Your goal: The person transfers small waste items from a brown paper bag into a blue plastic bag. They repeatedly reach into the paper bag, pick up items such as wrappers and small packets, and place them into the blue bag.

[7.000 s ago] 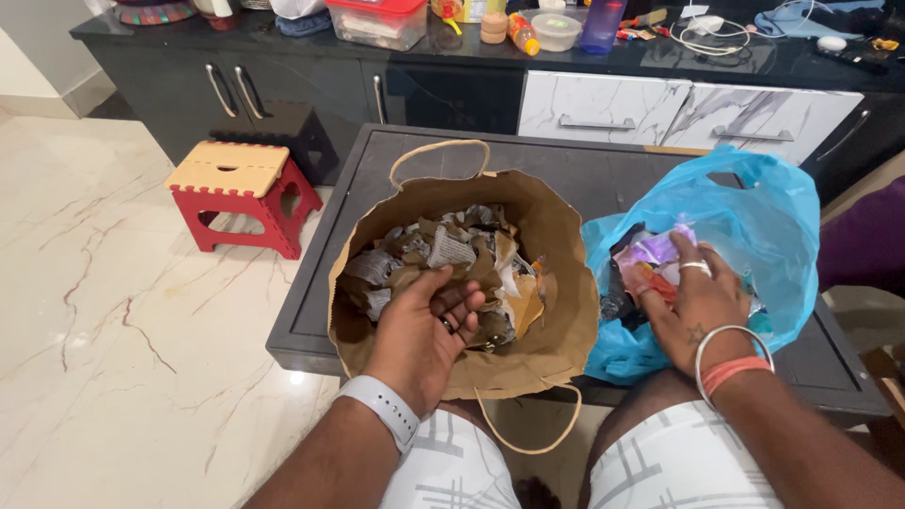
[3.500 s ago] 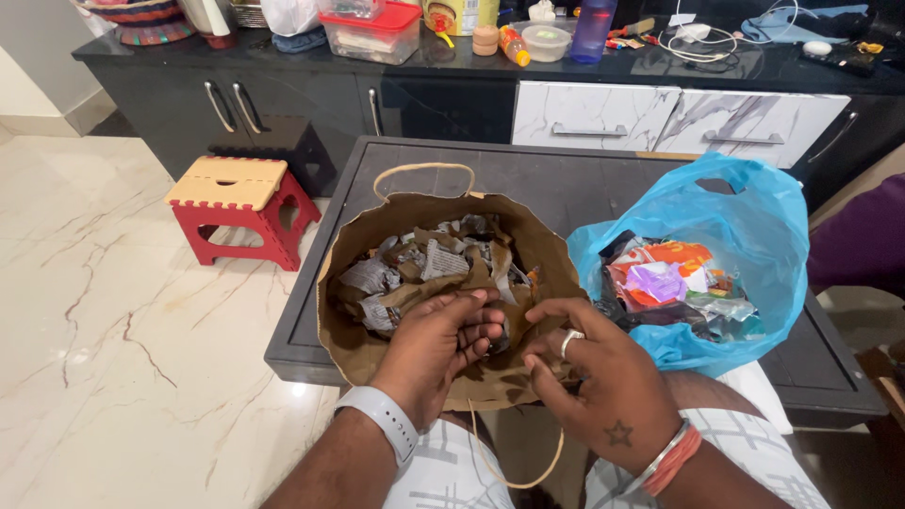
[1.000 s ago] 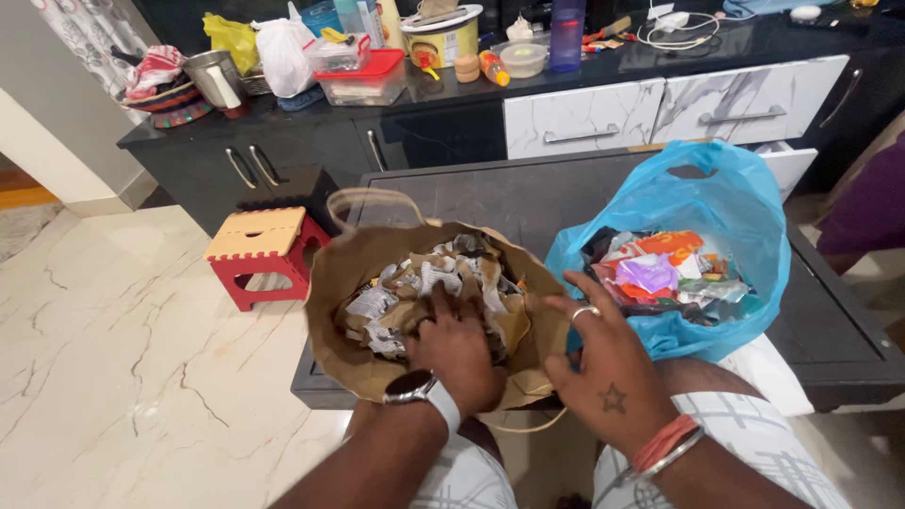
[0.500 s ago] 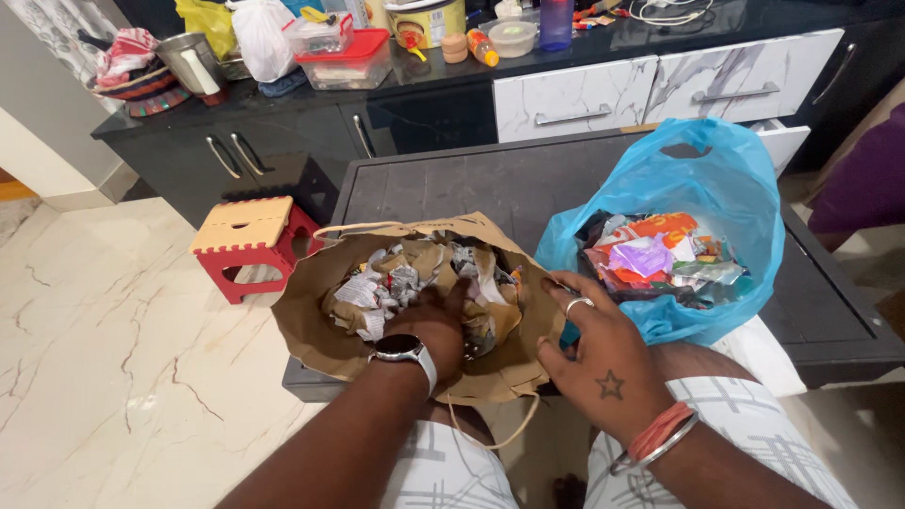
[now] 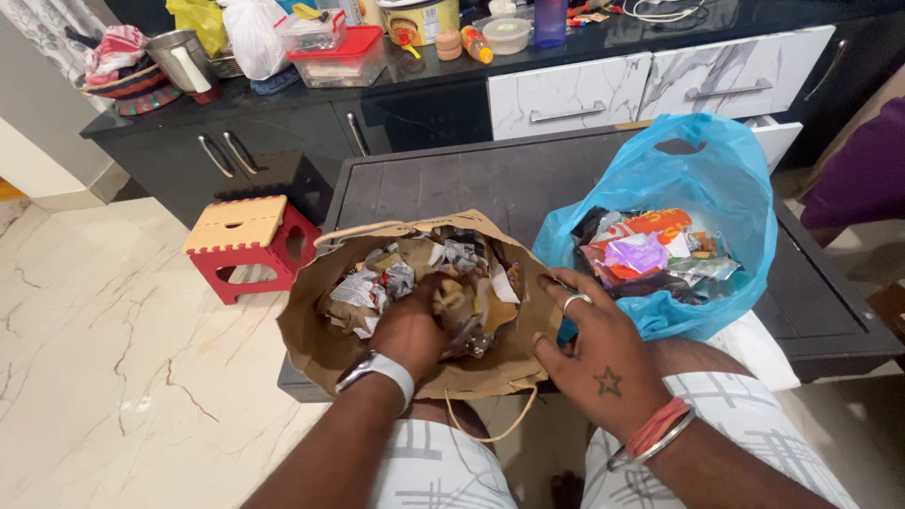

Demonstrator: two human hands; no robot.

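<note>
Left hand [image 5: 407,330] now deeper, fingers curled around paper scraps [image 5: 452,300].

2 hands [image 5: 405,330], 2 bags [image 5: 311,330], 1 stool [image 5: 247,243], 1 table [image 5: 434,184]

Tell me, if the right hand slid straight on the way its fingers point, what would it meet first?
Probably the blue bag: the right hand rests on the paper bag's rim, fingers aimed up-left, though depth is unclear.

My left hand [image 5: 407,330] went deeper into the paper bag [image 5: 320,325]; its fingers [image 5: 436,287] now curl around scraps [image 5: 452,302].
</note>
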